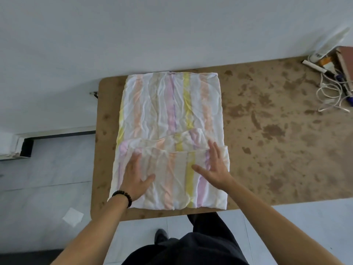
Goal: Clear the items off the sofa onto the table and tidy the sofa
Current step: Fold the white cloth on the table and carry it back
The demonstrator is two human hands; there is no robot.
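Pastel stripes of pink, yellow and peach run the length of the white blanket (172, 131) I have lying on the brown table (267, 121), toward its left end, with its near hem almost at the near edge and its far hem at the far edge. The near third is already turned over onto the rest, and I take the step in hand to be pressing that fold flat before folding again. My left hand (134, 176) lies palm down on the left part of the flap, fingers spread and straight, gripping nothing; my right hand (215, 165) rests the same way on the right part, thumb out toward the middle, also holding nothing. To do this well I would sweep both palms outward from the centre toward the blanket's side edges, so the trapped air and wrinkles leave rather than bunch, and I would square the flap's crooked far edge, which sits higher on the right than the left, before making another fold. The cloth looks thin and crumpled, so it should slide easily on the table; light, even pressure seems wiser than pushing hard. At the far right corner of the table lie a white cable (332, 92), a book (345, 62) and small oddments, well apart from the blanket. I cannot see the sofa here.
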